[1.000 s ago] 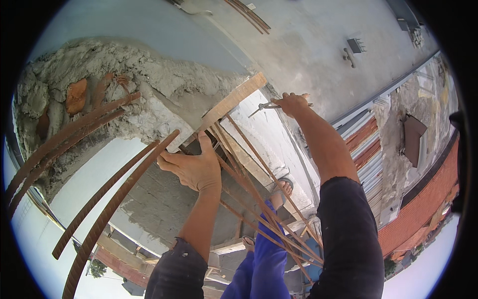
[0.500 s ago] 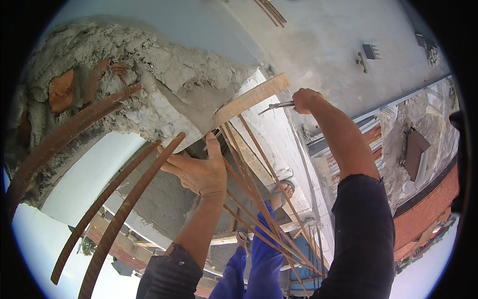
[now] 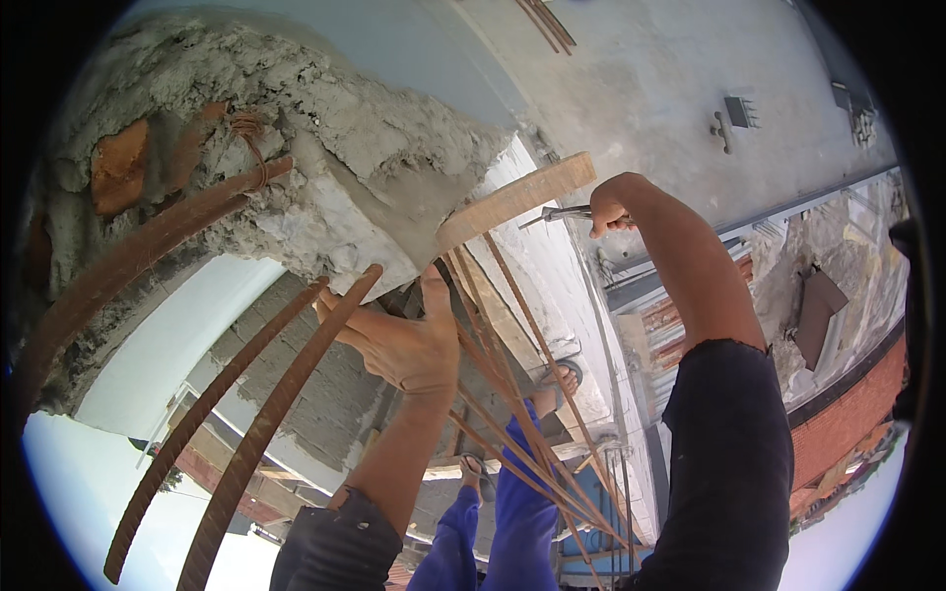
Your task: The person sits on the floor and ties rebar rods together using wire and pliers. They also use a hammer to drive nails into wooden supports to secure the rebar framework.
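My left hand [image 3: 412, 347] is at the lower edge of the rough concrete [image 3: 367, 231], its thumb raised just under the near end of a short wooden board [image 3: 517, 202]. Its fingers are spread and partly hidden behind a rusty ribbed rebar [image 3: 286, 414]. I see nothing held in that hand. Held out to the right, my right hand [image 3: 613, 209] is closed around metal pliers [image 3: 569, 213]. Their jaws point left, just below the board's far end and apart from it. The board lies tilted across the corner of the concrete and a white ledge [image 3: 532, 286].
Thick bent rebar [image 3: 148, 261] juts from the concrete at left, with broken brick [image 3: 120, 167] behind it. Thin rusty rods [image 3: 517, 394] slope below the board. My sandalled foot [image 3: 564, 382] is near the white ledge. A grey slab [image 3: 641, 89] spreads at upper right.
My right wrist has bent and the hand has turned, bringing the plier handles into sight. The whole view has shifted slightly. My left hand keeps its place at the concrete edge.
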### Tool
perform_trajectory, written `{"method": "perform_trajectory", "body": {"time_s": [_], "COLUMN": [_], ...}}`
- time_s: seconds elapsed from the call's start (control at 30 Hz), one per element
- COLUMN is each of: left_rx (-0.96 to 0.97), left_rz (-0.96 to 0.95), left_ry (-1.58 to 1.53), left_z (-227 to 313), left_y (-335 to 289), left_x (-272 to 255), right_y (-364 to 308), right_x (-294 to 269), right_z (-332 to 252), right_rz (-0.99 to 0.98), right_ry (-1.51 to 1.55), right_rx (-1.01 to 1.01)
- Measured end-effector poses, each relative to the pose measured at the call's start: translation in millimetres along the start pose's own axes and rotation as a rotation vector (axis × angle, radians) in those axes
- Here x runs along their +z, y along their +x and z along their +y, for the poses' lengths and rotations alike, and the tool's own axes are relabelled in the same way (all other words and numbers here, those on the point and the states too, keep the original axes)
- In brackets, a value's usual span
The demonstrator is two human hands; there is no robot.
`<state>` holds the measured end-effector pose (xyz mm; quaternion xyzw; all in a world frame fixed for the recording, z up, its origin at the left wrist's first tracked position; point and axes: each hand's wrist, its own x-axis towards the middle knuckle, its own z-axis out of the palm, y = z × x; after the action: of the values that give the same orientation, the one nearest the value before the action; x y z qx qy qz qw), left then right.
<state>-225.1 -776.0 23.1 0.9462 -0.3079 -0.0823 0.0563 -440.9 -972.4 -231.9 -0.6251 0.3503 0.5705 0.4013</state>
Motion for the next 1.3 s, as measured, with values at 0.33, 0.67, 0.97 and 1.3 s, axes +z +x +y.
{"method": "perform_trajectory", "body": {"time_s": [0.33,0.67,0.97,1.3], "left_rx": [-0.068,-0.028,0.008,-0.013], "left_rz": [-0.010,-0.002,0.045,0.030], "left_ry": [-0.004,0.030,0.018,0.020], "left_z": [1.8,1.5,3.5,1.0], "left_y": [1.2,0.3,3.5,2.8], "left_x": [0.3,-1.4,0.0,0.5], "right_y": [-7.0,-16.5,-14.5,-10.9], "right_x": [27.6,21.8,25.4,24.0], "right_z": [10.7,13.0,17.9,18.4], "right_rz": [0.457,0.609,0.756,0.604], "right_ry": [-0.262,-0.350,-0.405,-0.379], "right_rx": [-0.207,-0.215,-0.280,-0.255]}}
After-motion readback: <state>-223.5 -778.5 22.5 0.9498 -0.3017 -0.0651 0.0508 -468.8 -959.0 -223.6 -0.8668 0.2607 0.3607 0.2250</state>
